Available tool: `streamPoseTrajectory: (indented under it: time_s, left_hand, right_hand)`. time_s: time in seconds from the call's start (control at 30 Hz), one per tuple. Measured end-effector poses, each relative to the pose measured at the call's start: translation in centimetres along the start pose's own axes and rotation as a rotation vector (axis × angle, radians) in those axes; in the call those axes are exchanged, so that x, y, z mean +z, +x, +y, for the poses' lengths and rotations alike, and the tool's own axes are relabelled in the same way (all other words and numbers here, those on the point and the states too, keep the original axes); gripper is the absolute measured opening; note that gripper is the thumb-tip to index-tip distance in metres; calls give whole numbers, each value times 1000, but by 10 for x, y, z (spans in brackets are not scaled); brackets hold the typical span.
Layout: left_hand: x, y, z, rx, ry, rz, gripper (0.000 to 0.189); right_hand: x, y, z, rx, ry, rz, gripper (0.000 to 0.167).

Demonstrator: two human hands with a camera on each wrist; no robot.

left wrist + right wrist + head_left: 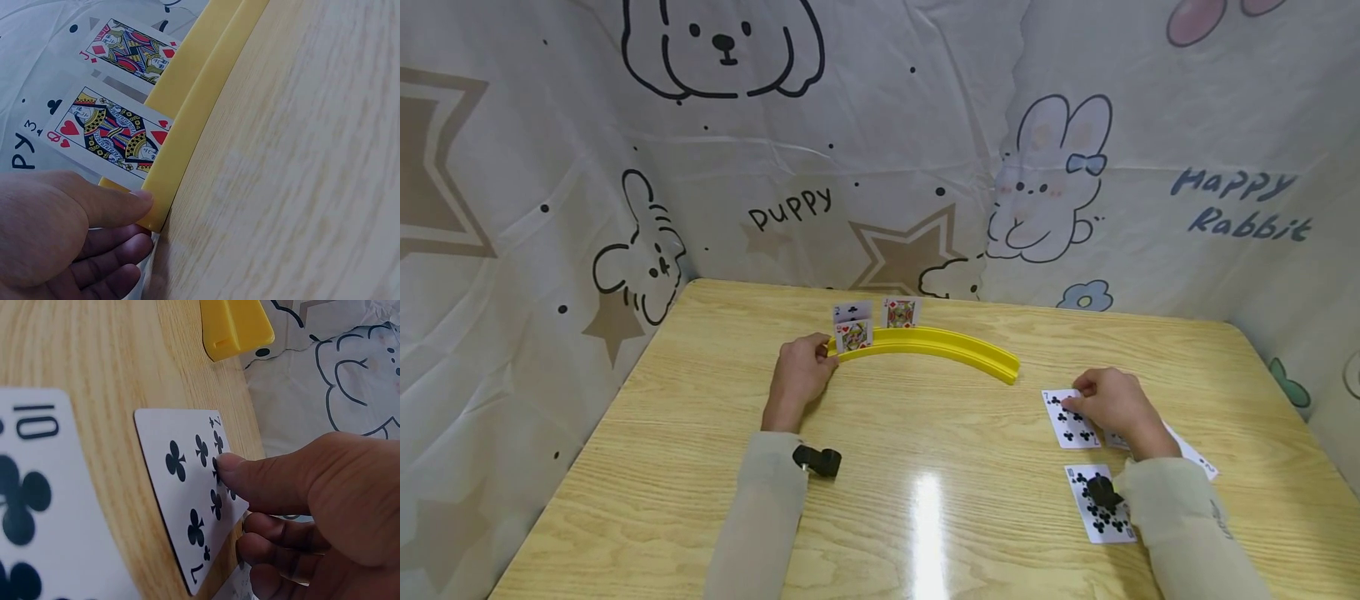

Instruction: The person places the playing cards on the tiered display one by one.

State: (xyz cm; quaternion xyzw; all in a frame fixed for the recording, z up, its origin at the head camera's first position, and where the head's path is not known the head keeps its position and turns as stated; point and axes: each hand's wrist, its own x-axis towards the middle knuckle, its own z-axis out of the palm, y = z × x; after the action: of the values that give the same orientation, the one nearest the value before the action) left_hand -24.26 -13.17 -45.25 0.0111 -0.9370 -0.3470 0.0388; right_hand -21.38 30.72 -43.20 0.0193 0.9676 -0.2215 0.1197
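My left hand [801,371] grips the left end of a curved yellow card holder [943,340], thumb on its front wall. Standing in the holder near that hand is a queen of hearts [854,336], with a three of clubs [852,310] behind it, partly covered. A jack of diamonds [901,312] stands a little to the right. On the right side of the table, my right hand [1116,406] pinches a seven of clubs [187,481] by its edge, thumb on the face and fingers behind. Whether the card fully leaves the table I cannot tell.
A ten of clubs [1108,529] lies face up nearer to me, partly under the right wrist camera. Another white card [1191,450] shows beyond the right wrist, mostly hidden by it. A printed cloth [880,150] hangs behind the wooden table [880,467].
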Motion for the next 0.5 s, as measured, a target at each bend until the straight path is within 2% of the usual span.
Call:
streamPoseTrajectory:
  time_s: [0.33,0.5]
  left_hand:
    - [0,0,1,-22,-5,-14,36]
    - [0,0,2,-24,-10,-17,37]
  right_hand:
    - [1,-1,-2,3,25,10,30]
    - [2,0,-3,31,39,1,29]
